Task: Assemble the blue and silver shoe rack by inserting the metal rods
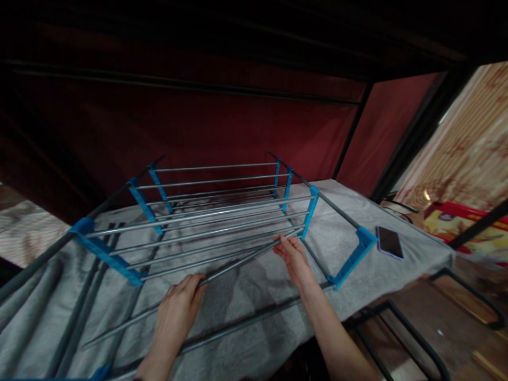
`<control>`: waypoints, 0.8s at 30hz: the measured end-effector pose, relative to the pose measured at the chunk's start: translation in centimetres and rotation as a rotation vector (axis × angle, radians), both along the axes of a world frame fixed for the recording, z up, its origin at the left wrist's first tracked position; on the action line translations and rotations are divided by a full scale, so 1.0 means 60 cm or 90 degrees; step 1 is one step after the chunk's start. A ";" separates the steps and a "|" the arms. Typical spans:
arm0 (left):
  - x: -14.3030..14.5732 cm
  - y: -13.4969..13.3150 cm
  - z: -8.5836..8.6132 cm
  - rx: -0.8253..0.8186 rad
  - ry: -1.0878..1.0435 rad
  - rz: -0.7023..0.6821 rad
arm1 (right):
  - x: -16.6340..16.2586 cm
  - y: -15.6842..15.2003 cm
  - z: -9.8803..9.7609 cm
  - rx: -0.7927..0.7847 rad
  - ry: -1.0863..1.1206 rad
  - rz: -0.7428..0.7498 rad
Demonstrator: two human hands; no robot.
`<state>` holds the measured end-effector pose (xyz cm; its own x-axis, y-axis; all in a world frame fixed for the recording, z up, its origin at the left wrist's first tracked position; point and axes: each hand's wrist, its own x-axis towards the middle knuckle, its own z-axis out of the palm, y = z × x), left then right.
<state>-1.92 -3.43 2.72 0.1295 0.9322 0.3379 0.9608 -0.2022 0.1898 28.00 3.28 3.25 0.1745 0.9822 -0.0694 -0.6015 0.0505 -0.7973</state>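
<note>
A rack of grey metal rods [222, 211] held in blue plastic side brackets [107, 254] stands on a grey cloth-covered surface [246, 296]. A loose grey rod [238, 262] runs slantwise from the lower left up to the right bracket [307, 219]. My left hand [177, 312] is wrapped round this rod near its middle. My right hand [293, 256] pinches the rod's far end just beside the right bracket.
A phone [389, 242] lies face up on the cloth at the right. More grey rods [79, 312] lie flat on the cloth at the left. A dark red wall [222, 116] rises behind. Black metal frames [400, 328] and a red box [460, 222] sit lower right.
</note>
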 end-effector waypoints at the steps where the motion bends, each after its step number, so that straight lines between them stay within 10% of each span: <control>1: -0.004 0.000 0.000 -0.003 0.002 0.009 | 0.004 -0.001 -0.001 -0.011 -0.001 -0.016; 24: -0.038 -0.021 0.000 0.027 0.014 0.012 | 0.074 -0.041 0.003 -0.113 0.081 -0.127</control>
